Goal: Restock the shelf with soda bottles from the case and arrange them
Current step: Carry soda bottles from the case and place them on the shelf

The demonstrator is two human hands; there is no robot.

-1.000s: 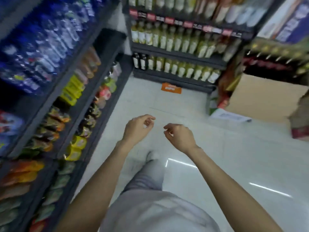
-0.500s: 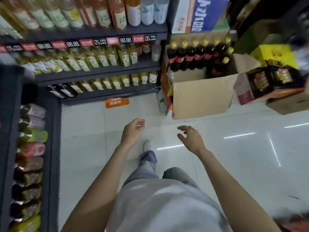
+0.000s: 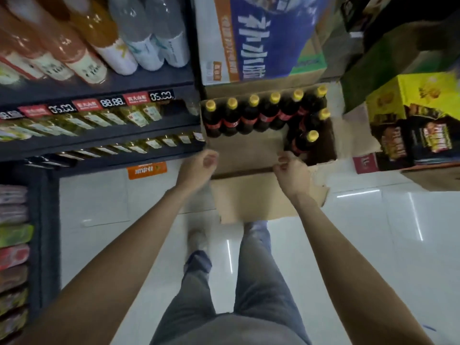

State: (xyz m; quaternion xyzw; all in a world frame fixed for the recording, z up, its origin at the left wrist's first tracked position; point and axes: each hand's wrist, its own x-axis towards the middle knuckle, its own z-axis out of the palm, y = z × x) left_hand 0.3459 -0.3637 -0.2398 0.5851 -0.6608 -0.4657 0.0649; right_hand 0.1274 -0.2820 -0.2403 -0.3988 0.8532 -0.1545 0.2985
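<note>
An open cardboard case (image 3: 249, 155) stands on the floor straight ahead, its front flap (image 3: 263, 200) folded down toward me. Dark soda bottles (image 3: 251, 113) with yellow caps and red labels fill its back row and right side; the near left part is bare cardboard. My left hand (image 3: 199, 168) hovers at the case's front left corner, fingers loosely curled, holding nothing. My right hand (image 3: 293, 173) is over the front rim, fingers loosely curled too; whether it touches the cardboard is unclear. The dark shelf (image 3: 99, 135) to the left carries rows of yellow-green drinks.
A blue and white carton (image 3: 261, 38) sits behind and above the case. Yellow and dark product boxes (image 3: 410, 120) crowd the right. A side rack of packets (image 3: 15, 245) lines the left edge. An orange sticker (image 3: 146, 170) lies on the white tile floor.
The view swung right and closed in on the case, which now sits directly before me. Both hands moved forward to its front edge, still holding nothing.
</note>
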